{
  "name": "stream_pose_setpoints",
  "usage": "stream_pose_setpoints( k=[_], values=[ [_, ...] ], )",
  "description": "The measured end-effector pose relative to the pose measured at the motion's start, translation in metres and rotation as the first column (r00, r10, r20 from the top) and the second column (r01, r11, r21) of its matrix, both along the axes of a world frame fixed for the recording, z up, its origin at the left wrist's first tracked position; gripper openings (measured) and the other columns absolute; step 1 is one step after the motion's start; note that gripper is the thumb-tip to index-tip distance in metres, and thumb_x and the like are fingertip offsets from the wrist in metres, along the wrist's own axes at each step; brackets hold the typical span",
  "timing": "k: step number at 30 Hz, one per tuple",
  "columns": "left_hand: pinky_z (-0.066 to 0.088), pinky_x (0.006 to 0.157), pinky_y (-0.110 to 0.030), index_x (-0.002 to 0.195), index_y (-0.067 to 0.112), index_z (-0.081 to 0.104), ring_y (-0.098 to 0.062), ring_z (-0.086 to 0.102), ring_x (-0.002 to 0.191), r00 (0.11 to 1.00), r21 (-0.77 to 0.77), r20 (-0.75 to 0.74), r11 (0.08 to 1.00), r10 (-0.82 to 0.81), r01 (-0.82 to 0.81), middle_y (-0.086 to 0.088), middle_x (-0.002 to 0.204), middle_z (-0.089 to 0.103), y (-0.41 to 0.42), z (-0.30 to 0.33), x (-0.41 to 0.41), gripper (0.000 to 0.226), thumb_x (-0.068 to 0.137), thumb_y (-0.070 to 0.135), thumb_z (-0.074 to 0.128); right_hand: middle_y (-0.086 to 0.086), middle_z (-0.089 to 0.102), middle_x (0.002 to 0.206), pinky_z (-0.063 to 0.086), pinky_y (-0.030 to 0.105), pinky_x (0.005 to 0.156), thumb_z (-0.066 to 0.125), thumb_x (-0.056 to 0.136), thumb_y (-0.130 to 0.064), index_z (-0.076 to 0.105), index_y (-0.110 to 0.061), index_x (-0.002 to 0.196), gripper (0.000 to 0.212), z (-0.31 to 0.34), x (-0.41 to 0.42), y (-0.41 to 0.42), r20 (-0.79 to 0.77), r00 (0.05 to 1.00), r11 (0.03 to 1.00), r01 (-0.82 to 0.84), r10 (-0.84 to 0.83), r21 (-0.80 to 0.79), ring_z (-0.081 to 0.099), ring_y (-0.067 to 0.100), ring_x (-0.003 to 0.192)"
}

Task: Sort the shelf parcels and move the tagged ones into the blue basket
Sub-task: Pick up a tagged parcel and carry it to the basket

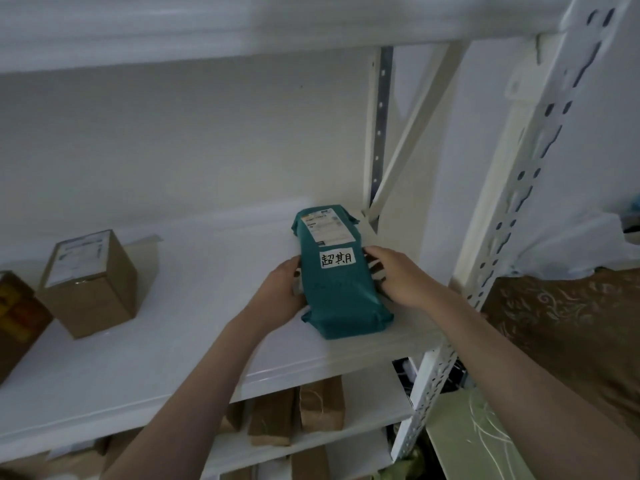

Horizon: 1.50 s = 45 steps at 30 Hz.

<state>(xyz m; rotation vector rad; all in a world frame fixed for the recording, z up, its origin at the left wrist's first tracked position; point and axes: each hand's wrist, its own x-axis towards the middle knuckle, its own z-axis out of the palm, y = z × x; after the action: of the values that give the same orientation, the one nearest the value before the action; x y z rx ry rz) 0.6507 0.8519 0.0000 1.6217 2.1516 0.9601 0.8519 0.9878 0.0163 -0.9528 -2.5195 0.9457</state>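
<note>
Teal plastic wrapping covers the parcel [337, 282], which lies flat on the white shelf [194, 327] toward its right end, close to the front edge. On its top face sit 2 labels: a printed shipping label [327, 227] at the far end and, nearer the person, a white handwritten tag [337, 259].

Left hand [282, 289] is placed against the parcel's left side, fingers curled around that edge; the fingertips are hidden behind the wrapping. Right hand [394, 277] grasps the right side, fingers bent over the edge and the thumb lying close to the tag. Both forearms reach up from the lower part of the view. Whether the parcel is lifted clear of the shelf cannot be determined.

Farther left on the same shelf stands 1 cardboard box [93, 289] with a white label on top, well apart from the parcel. A second brown box [17, 317] with yellow and red print is partly cut off at the left edge.

On the shelf below, several brown paper packages [294, 414] stand upright side by side. A white perforated upright [498, 237] frames the right side of the rack. Beyond it, patterned brown fabric [568, 323] is visible.
</note>
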Motion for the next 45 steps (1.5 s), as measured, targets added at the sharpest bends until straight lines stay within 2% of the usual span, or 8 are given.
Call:
stream_pose_setpoints(
  k=[4, 7, 13, 20, 22, 31, 37, 45],
  values=[
    [0.051, 0.093, -0.027, 0.134, 0.025, 0.051, -0.011, 0.059, 0.109, 0.997, 0.045, 0.071, 0.999, -0.029, 0.026, 0.007, 0.127, 0.06, -0.007, -0.003, 0.006, 0.05, 0.089, 0.004, 0.059, -0.011, 0.065, 0.118, 0.055, 0.035, 0.094, 0.054, 0.09, 0.007, 0.059, -0.025, 0.134, 0.055, -0.004, 0.001, 0.0, -0.098, 0.993, 0.992, -0.078, 0.068, -0.096, 0.063, 0.008, 0.107],
    [0.053, 0.096, -0.028, 0.138, 0.024, 0.049, -0.009, 0.06, 0.112, 0.981, 0.084, 0.189, 0.996, -0.042, 0.026, 0.008, 0.125, 0.062, -0.014, -0.002, 0.006, 0.053, 0.093, -0.004, 0.049, -0.013, 0.065, 0.124, 0.053, 0.043, 0.099, 0.05, 0.1, -0.011, 0.061, -0.031, 0.133, 0.04, -0.008, 0.002, 0.001, -0.098, 0.992, 0.989, -0.091, 0.079, -0.12, 0.062, 0.009, 0.111],
    [0.048, 0.102, -0.039, 0.133, 0.026, 0.057, -0.01, 0.061, 0.114, 0.944, 0.116, 0.329, 0.993, -0.027, -0.013, 0.009, 0.124, 0.066, -0.024, -0.001, -0.005, 0.037, 0.107, 0.025, 0.031, -0.009, 0.068, 0.121, 0.052, 0.043, 0.097, 0.044, 0.104, -0.043, 0.062, -0.026, 0.131, 0.037, -0.004, -0.005, -0.003, -0.058, 0.995, 0.991, -0.082, 0.076, -0.104, 0.064, 0.01, 0.105],
    [0.055, 0.084, -0.026, 0.129, 0.033, 0.054, -0.005, 0.062, 0.104, 0.992, -0.017, 0.084, 0.996, -0.089, 0.091, 0.011, 0.121, 0.064, -0.034, 0.007, -0.004, 0.03, 0.101, 0.042, 0.048, -0.01, 0.067, 0.119, 0.05, 0.032, 0.097, 0.05, 0.096, -0.059, 0.063, -0.027, 0.129, 0.048, -0.003, -0.012, -0.008, -0.013, 0.995, 0.989, -0.103, 0.103, -0.109, 0.062, 0.003, 0.103],
    [0.051, 0.091, -0.026, 0.134, 0.031, 0.051, -0.008, 0.059, 0.11, 0.992, 0.003, 0.033, 0.993, -0.121, 0.121, 0.01, 0.127, 0.06, -0.033, 0.005, -0.005, 0.038, 0.099, 0.046, 0.049, -0.013, 0.067, 0.12, 0.05, 0.031, 0.096, 0.055, 0.092, -0.062, 0.061, -0.03, 0.131, 0.052, -0.003, -0.011, -0.008, -0.006, 0.993, 0.986, -0.119, 0.119, -0.118, 0.062, 0.002, 0.104],
    [0.052, 0.099, -0.035, 0.149, 0.04, 0.02, -0.008, 0.057, 0.119, 0.975, 0.042, 0.201, 0.995, -0.092, 0.085, 0.014, 0.129, 0.057, -0.028, 0.004, -0.003, 0.078, 0.088, 0.046, 0.068, -0.019, 0.056, 0.116, 0.051, 0.031, 0.096, 0.071, 0.088, -0.048, 0.04, -0.032, 0.147, 0.068, 0.001, -0.01, -0.014, -0.056, 0.994, 0.986, -0.098, 0.091, -0.132, 0.059, 0.005, 0.109],
    [0.052, 0.101, -0.039, 0.155, 0.027, 0.022, -0.012, 0.054, 0.123, 0.99, 0.01, 0.135, 0.999, -0.033, 0.032, 0.008, 0.142, 0.052, -0.027, 0.003, -0.005, 0.092, 0.082, 0.053, 0.071, -0.008, 0.059, 0.127, 0.052, 0.034, 0.097, 0.073, 0.087, -0.045, 0.043, -0.03, 0.148, 0.07, 0.003, -0.014, -0.017, -0.064, 0.994, 0.989, -0.096, 0.089, -0.11, 0.058, 0.005, 0.109],
    [0.042, 0.098, -0.017, 0.154, 0.026, 0.026, 0.001, 0.048, 0.116, 1.0, 0.083, 0.0, 0.996, 0.017, -0.017, 0.01, 0.141, 0.052, -0.043, 0.013, -0.008, 0.091, 0.081, 0.051, 0.074, -0.004, 0.058, 0.124, 0.053, 0.034, 0.095, 0.081, 0.081, -0.032, 0.046, -0.026, 0.146, 0.073, 0.011, -0.025, -0.032, -0.16, 0.986, 0.985, -0.075, 0.05, -0.153, 0.061, 0.01, 0.107]
  ],
)
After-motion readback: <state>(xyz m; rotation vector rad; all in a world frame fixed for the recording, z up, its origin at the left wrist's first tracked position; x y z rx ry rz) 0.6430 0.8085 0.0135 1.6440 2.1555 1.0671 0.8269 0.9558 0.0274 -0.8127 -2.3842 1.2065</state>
